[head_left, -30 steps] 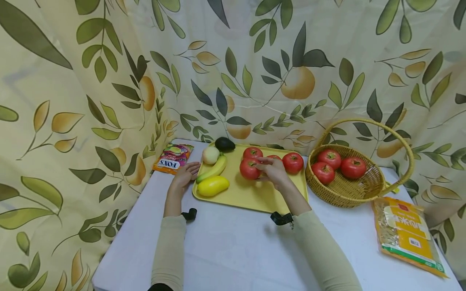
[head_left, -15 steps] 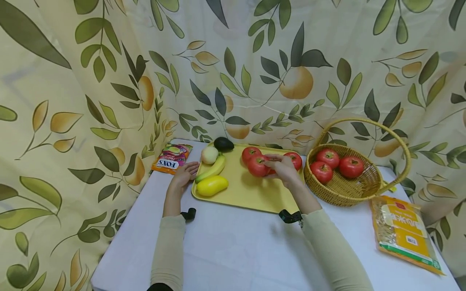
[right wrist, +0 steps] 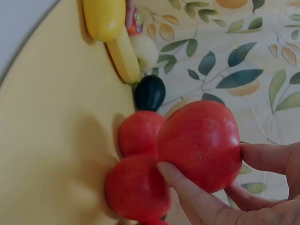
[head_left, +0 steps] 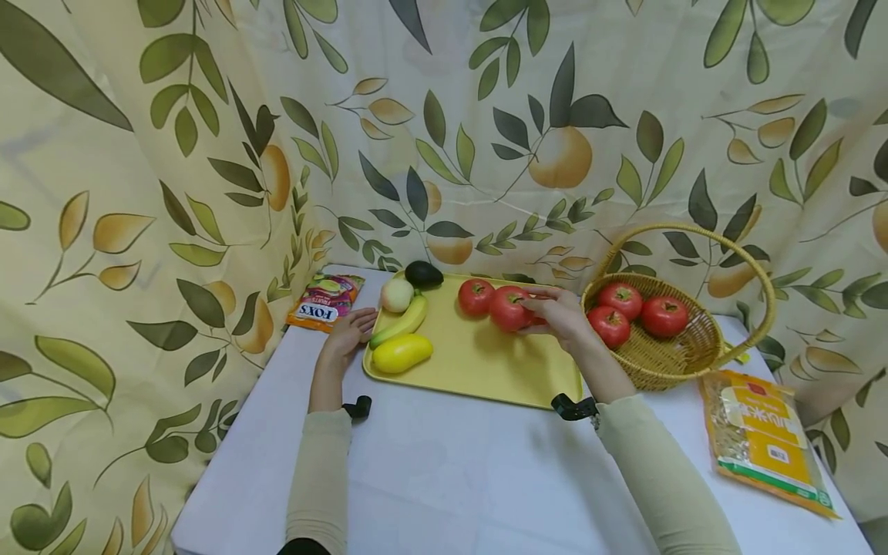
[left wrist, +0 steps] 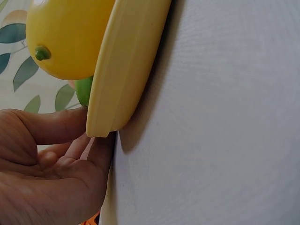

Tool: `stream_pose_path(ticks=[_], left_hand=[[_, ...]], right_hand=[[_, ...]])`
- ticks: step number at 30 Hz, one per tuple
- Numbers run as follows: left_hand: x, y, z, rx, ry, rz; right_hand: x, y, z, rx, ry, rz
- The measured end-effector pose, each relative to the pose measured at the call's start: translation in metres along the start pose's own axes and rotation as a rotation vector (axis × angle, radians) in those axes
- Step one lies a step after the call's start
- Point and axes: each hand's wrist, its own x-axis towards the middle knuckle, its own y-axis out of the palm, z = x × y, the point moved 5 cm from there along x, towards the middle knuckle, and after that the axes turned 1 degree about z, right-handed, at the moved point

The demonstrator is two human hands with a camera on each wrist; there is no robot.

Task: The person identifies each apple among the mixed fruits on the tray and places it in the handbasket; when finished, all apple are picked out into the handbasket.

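Observation:
My right hand [head_left: 563, 317] holds a red tomato [head_left: 509, 308] between thumb and fingers, above the right half of the yellow tray [head_left: 472, 378]. In the right wrist view, the held tomato [right wrist: 200, 145] overlaps two tomatoes lying on the tray, one farther [right wrist: 140, 133] and one nearer [right wrist: 137, 188]; a sliver of another red one shows below. In the head view the hand hides part of this row. My left hand [head_left: 349, 335] rests at the tray's left edge, fingers extended. The left wrist view shows its thumb [left wrist: 56, 125] right at the rim, near the yellow mango-like fruit [left wrist: 70, 37].
On the tray's left lie a banana [head_left: 402, 324], a yellow mango-like fruit [head_left: 402, 353], a pale round fruit [head_left: 397, 295] and a dark eggplant-like one [head_left: 423, 274]. A wicker basket [head_left: 666, 366] with three tomatoes, a grain bag [head_left: 766, 439] and a FOX'S packet [head_left: 326, 301] stand around it.
My right hand has carried the held tomato rightward across the tray, covering the tomatoes near the right rim. My left hand stays at the tray's edge. The head view has shifted slightly.

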Motion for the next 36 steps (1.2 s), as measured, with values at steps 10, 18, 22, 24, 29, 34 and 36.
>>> stream_pose_path(ticks=[10,18,22,24,29,34,36], left_hand=[[0.001,0.003,0.001,-0.015,0.014,0.007],[-0.003,0.000,0.006,-0.007,0.010,0.003],[-0.005,0.000,0.006,-0.008,0.011,0.004],[-0.005,0.000,0.005,-0.007,0.010,0.000],[-0.004,0.001,0.003,-0.005,0.018,0.001],[-0.004,0.002,0.001,-0.009,0.020,0.004],[-0.004,0.002,-0.001,-0.006,0.016,0.008]], right_hand=[[-0.011,-0.026,0.003,0.003,0.011,-0.028],[-0.017,-0.045,0.004,0.013,0.029,-0.010],[-0.020,-0.055,0.012,-0.028,0.008,-0.011],[-0.022,-0.061,0.016,-0.041,0.008,-0.017],[-0.026,-0.076,0.021,-0.032,0.042,-0.037],[-0.032,-0.092,0.026,-0.049,0.050,-0.036],[-0.035,-0.099,0.026,-0.065,0.058,-0.045]])
